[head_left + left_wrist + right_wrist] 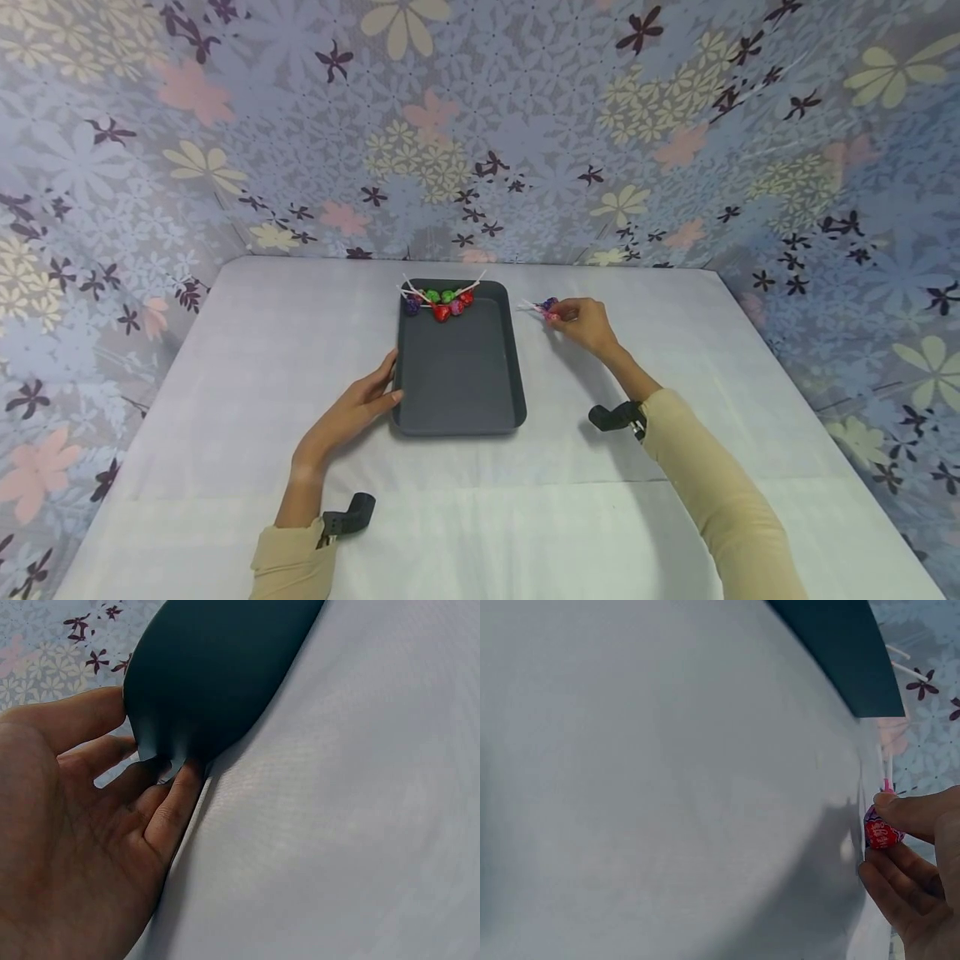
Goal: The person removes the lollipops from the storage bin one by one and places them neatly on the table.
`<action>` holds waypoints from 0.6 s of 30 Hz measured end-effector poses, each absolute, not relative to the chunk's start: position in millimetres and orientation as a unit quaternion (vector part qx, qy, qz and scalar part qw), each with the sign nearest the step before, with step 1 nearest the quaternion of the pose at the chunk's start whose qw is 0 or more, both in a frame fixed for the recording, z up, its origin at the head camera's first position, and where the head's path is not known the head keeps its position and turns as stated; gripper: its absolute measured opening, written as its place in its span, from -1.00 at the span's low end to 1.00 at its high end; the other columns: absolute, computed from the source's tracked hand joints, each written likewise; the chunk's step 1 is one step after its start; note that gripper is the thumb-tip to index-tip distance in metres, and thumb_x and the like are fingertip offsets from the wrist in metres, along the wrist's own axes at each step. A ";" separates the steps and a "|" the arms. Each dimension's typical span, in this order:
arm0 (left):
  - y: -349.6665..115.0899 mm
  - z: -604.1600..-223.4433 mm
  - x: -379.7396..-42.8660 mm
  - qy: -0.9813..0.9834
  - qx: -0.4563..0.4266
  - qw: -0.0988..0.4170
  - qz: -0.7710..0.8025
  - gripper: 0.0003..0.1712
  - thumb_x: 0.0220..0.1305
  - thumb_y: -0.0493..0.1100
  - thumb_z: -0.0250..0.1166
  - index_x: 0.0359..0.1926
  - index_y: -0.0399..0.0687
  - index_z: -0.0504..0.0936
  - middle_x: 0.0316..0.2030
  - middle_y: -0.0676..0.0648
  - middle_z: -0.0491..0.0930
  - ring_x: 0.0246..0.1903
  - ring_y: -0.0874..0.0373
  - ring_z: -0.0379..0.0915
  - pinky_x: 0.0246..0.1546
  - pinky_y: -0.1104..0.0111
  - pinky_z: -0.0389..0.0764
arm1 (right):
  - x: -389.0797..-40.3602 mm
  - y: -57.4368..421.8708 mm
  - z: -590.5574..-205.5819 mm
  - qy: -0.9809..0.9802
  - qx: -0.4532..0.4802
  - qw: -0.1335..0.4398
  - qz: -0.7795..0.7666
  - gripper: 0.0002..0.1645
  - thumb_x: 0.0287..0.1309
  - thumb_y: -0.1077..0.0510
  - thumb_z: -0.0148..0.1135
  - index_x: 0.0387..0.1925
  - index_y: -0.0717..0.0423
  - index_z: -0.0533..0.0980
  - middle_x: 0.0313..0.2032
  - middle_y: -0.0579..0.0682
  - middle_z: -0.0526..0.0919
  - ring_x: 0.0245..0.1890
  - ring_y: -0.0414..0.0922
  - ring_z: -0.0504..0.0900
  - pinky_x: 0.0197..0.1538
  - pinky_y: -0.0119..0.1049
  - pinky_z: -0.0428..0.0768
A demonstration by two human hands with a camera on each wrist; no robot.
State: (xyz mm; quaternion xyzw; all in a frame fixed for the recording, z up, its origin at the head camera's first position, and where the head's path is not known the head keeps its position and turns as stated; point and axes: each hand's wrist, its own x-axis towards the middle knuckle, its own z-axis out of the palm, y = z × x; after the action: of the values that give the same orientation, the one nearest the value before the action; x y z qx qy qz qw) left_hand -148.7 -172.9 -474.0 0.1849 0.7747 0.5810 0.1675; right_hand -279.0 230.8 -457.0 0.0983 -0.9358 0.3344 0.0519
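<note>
A dark grey baking tray (461, 367) lies on the white-covered table. My left hand (352, 417) holds its left edge, thumb at the rim and the other fingers along the outer wall; the left wrist view shows the fingers (172, 810) against the tray's side. To the right of the tray, my right hand (588, 325) pinches a lollipop (883, 831) in a pink-red and purple wrapper between thumb and fingers. Close beside it is a purple-wrapped lollipop (550, 302), partly hidden; white sticks point left. I cannot tell whether both are held.
Several wrapped lollipops (441, 312), red, green, pink and purple, lie in the tray's far end, some sticks crossing the rim. A floral cloth (480, 167) stands behind the table and at both sides. White cloth (300, 333) covers the tabletop.
</note>
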 end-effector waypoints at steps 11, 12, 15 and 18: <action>-172.5 -473.3 -148.1 0.772 0.186 0.167 0.584 -0.17 0.49 -0.13 0.07 0.56 -0.09 -0.21 0.55 -0.14 -0.27 0.52 -0.14 -0.26 0.48 0.06 -0.01 | -279.9 231.1 -462.4 -0.942 0.085 0.039 0.321 -0.75 0.09 0.22 0.41 -0.19 0.27 0.70 -0.29 0.21 0.75 -0.28 0.06 0.71 -0.29 -0.34 0.54; -172.6 -473.7 -148.1 0.771 0.187 0.167 0.585 -0.17 0.49 -0.13 0.06 0.56 -0.09 -0.21 0.55 -0.14 -0.27 0.52 -0.15 -0.27 0.48 0.05 -0.02 | -280.1 231.0 -462.5 -0.943 0.085 0.040 0.320 -0.75 0.08 0.22 0.41 -0.18 0.27 0.70 -0.29 0.21 0.75 -0.28 0.06 0.71 -0.29 -0.34 0.54; -172.8 -474.4 -148.2 0.771 0.188 0.166 0.586 -0.17 0.49 -0.12 0.06 0.56 -0.07 -0.21 0.55 -0.13 -0.27 0.52 -0.14 -0.27 0.48 0.06 -0.01 | -280.5 231.0 -462.7 -0.942 0.087 0.041 0.320 -0.73 0.07 0.22 0.42 -0.17 0.27 0.70 -0.28 0.22 0.75 -0.27 0.07 0.72 -0.28 -0.34 0.54; -172.9 -474.9 -148.2 0.773 0.188 0.164 0.583 -0.17 0.49 -0.12 0.07 0.56 -0.08 -0.21 0.55 -0.14 -0.27 0.52 -0.15 -0.26 0.47 0.05 -0.01 | -279.6 231.2 -462.2 -0.941 0.089 0.040 0.325 -0.72 0.07 0.23 0.42 -0.16 0.28 0.69 -0.27 0.23 0.75 -0.26 0.09 0.72 -0.29 -0.35 0.54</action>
State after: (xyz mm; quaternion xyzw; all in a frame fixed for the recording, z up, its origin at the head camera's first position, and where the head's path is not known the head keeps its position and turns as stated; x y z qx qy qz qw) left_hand -148.2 -172.9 -474.9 0.1880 0.7731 0.5830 0.1643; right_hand -279.6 231.2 -462.2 0.0887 -0.9408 0.3245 0.0402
